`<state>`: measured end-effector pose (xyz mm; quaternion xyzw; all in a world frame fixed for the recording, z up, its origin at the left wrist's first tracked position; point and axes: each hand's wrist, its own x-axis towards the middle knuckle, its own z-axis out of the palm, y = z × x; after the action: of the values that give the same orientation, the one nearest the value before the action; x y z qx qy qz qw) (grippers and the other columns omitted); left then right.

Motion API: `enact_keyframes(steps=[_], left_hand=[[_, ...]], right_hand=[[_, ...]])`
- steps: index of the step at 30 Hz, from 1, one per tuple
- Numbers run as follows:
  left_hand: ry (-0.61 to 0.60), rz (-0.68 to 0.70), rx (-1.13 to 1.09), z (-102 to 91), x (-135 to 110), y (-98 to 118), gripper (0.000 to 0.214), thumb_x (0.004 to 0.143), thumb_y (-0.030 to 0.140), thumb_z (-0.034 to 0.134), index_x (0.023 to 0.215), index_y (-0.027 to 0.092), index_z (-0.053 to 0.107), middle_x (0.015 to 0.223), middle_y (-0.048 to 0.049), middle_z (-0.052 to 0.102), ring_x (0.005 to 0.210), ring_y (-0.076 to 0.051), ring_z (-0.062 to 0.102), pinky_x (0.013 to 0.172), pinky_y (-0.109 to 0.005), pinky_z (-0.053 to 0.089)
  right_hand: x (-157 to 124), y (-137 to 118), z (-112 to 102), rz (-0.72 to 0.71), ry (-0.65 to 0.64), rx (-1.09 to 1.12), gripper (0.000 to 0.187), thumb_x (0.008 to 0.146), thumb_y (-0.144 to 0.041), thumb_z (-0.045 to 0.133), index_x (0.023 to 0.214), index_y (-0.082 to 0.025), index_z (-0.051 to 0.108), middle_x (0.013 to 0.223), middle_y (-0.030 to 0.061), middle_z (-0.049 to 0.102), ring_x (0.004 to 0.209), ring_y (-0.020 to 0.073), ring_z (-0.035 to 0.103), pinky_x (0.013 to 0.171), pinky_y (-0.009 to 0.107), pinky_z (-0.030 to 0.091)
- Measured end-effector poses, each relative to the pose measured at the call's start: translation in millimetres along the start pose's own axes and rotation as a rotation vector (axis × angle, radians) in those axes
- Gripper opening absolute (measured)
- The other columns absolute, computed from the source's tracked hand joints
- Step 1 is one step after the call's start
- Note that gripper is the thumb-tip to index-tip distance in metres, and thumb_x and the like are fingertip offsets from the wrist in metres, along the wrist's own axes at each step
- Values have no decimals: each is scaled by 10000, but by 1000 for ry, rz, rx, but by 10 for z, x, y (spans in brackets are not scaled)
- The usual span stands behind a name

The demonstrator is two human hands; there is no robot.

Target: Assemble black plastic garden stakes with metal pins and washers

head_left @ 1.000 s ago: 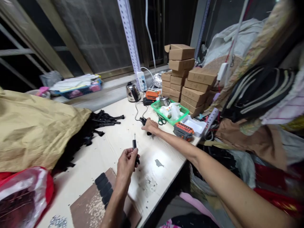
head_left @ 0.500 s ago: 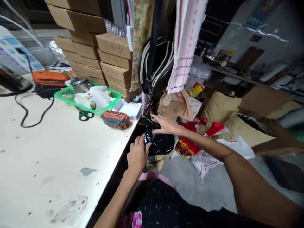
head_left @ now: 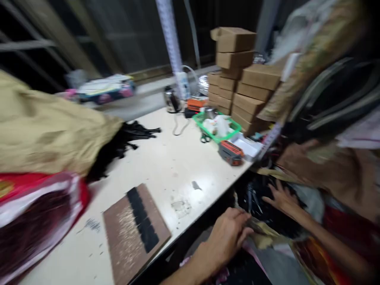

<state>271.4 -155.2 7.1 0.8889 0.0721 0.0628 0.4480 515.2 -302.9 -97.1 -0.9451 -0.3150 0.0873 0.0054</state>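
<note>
Beside the table's front edge, an open tan sack [head_left: 264, 233] holds shiny black pieces [head_left: 255, 198]; blur hides their exact kind. My left hand [head_left: 227, 233] has its fingers curled over the near rim of this sack. Reaching in from the right, my right hand [head_left: 282, 200] has its fingers spread over the black pieces, with nothing visible in its grasp.
On the white table [head_left: 154, 158] lie a brown board [head_left: 118, 233] with a black strip [head_left: 142, 219], an orange-grey battery pack [head_left: 230, 153], a green basket [head_left: 218, 138] and scissors [head_left: 204, 137]. A tan sack [head_left: 53, 130] spills black pieces at left. Cardboard boxes [head_left: 249, 101] are stacked behind.
The view has swung left, bringing the board and left-hand sacks into sight. My hands have moved apart; the left is now at the sack's rim, the right spread over the black pieces.
</note>
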Motion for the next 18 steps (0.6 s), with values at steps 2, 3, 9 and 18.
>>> enact_keyframes(steps=[2,3,9,18], left_hand=[[152,-60,-59,-260,-233,-2,350,894,274,474,1221,292,597,1158,-79,655,1056,-220,609,927,-333,498],[237,-103,-66,-384,-351,-29,332,894,285,475,1195,286,617,1131,-78,668,1041,-221,617,922,-337,499],[699,-406,-112,-1022,-904,-534,290,877,367,484,1005,226,702,1023,-83,697,910,-211,653,775,-323,538],[1470,-604,-332,-1922,-919,-1782,584,837,529,469,1262,130,498,1007,-139,644,834,-212,648,654,-326,547]], right_hand=[[59,-203,-224,-201,142,95,467,837,-483,495,1193,-194,581,1346,188,481,1121,362,560,864,523,475],[47,-382,-384,-329,208,169,460,849,-501,469,1203,-224,568,1298,150,534,1117,328,570,888,485,481],[-139,-2309,-1126,-900,119,544,341,922,-436,408,1133,-263,613,1099,72,652,896,190,656,786,301,525],[827,-5517,-849,-991,20,365,389,951,-312,394,1302,-179,492,1276,132,522,1151,201,517,946,335,405]])
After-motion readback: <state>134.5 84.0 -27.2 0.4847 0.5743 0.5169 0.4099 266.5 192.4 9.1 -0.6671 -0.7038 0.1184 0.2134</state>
